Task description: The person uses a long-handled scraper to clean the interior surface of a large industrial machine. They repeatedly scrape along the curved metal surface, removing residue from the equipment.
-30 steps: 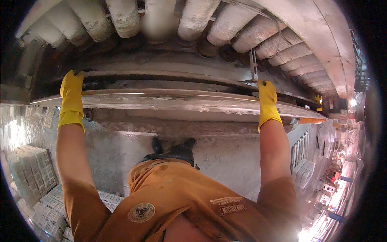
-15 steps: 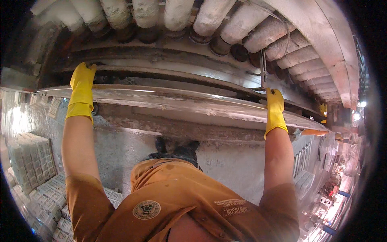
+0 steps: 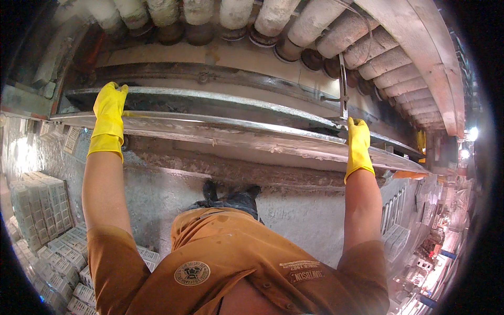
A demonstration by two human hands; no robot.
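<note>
Yellow-gloved L hand (image 3: 110, 102) was closed, fingers bent over a long metal strip (image 3: 205, 96) near its L end; thumb mostly out of sight, so cdn't tell its exact spot. Yellow-gloved R hand (image 3: 359, 136) was closed too, fingers curled tight on the same strip toward its R end, just beside an upright metal bar (image 3: 344, 89). Strip ran side to side btwn the hands, in front of the person, w/ a bright, worn-looking top (fisheye view, so edges bowed a fair bit). Nearer the body, a long metal ledge (image 3: 236, 131) ran alongside the strip w/ a dark gap btwn; both gloves reached across above it. Beyond the strip came a dark rail (image 3: 157, 70), then a row of thick, dusty, pale cylinders (image 3: 236, 13) w/ dark ends, curving round to the R by a broad pale beam (image 3: 425, 52). Small orange piece (image 3: 409, 174) showed at the ledge's R end. Below: dark shoes (image 3: 231, 193) on a grey floor (image 3: 294, 210), brown shirt (image 3: 231, 252), stacked pale boxes (image 3: 42, 205) far L.
</note>
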